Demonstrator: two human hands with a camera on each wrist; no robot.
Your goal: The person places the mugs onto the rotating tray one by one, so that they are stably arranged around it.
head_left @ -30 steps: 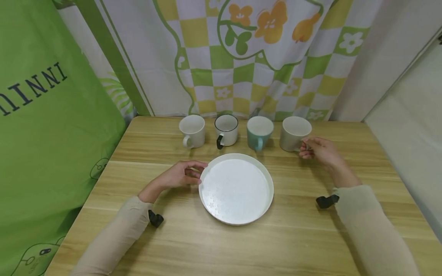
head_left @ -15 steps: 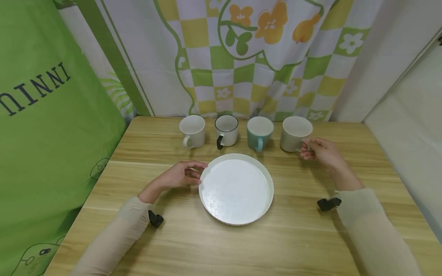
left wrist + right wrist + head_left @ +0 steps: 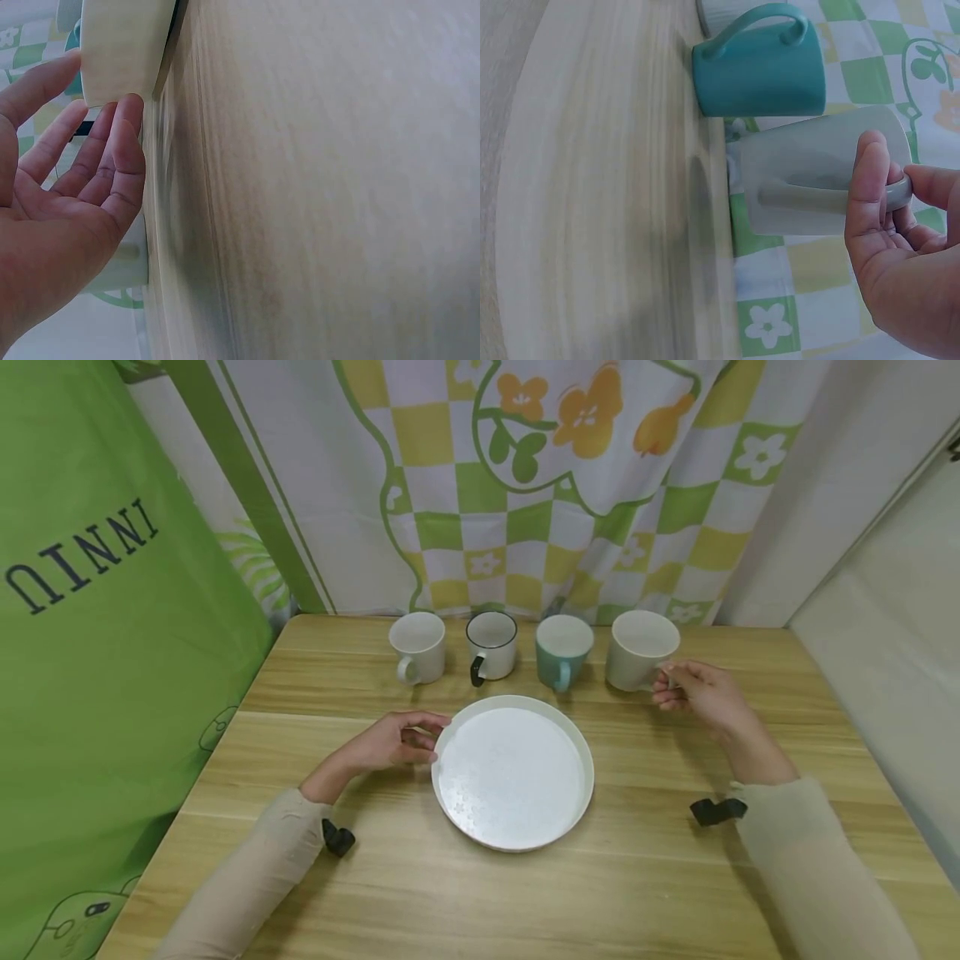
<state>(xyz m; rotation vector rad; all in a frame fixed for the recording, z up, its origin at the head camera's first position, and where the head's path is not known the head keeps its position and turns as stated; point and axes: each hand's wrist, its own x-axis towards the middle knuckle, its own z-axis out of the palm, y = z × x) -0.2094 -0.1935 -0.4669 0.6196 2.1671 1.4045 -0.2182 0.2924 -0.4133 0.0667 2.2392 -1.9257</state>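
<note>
My right hand (image 3: 701, 695) pinches the handle of a pale grey mug (image 3: 637, 653), the rightmost in a row. The right wrist view shows its fingers through the handle and the thumb on top; a narrow gap with curtain behind it shows under the mug (image 3: 802, 157). My left hand (image 3: 393, 740) rests its thumb and fingertips against the left side of a round white tray (image 3: 513, 777). In the left wrist view those fingers (image 3: 129, 157) are loosely bent, just touching the tray's wall (image 3: 124, 56).
Left of the held mug stand a teal mug (image 3: 564, 653), a white mug with black rim and handle (image 3: 492, 647), and a white mug (image 3: 418, 647). All are on the wooden table (image 3: 570, 902). A patterned curtain (image 3: 480, 543) hangs behind; a green cloth (image 3: 112, 677) hangs left.
The pale grey mug in my right hand has risen very slightly, and the right forearm has shifted a little. My left hand and the tray have stayed in place.
</note>
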